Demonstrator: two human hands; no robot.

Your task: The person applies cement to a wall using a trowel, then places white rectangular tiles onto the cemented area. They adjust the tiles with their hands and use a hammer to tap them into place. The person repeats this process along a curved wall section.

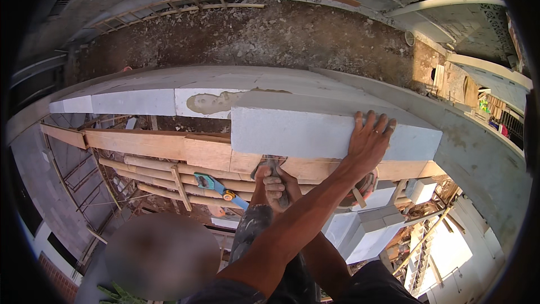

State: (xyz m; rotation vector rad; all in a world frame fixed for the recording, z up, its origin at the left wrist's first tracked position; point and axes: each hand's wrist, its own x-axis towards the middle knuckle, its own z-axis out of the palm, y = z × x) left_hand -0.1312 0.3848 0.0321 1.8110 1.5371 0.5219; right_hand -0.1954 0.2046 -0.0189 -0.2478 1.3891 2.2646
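Observation:
My left hand [371, 138] rests on the right part of a large pale block [287, 124], fingers spread over its upper edge. The block lies on a row of similar blocks [129, 101] with a patch of grey mortar [214, 102]. Below it, my right hand [275, 188] is closed round a dark grey object, partly hidden and too unclear to name, near a wooden board [208, 152]. A blue and teal tool [236, 197] lies to the left on bamboo poles [143, 170]. A round container [365, 191] is partly hidden behind my left arm.
Stacked blocks [379, 217] stand at lower right beside a grey wall [472, 163]. Beyond the blocks is a rubble-strewn dirt strip [236, 34] with a wooden ladder [169, 10]. Bamboo scaffolding [79, 191] stands at left. A blurred round patch covers the lower left.

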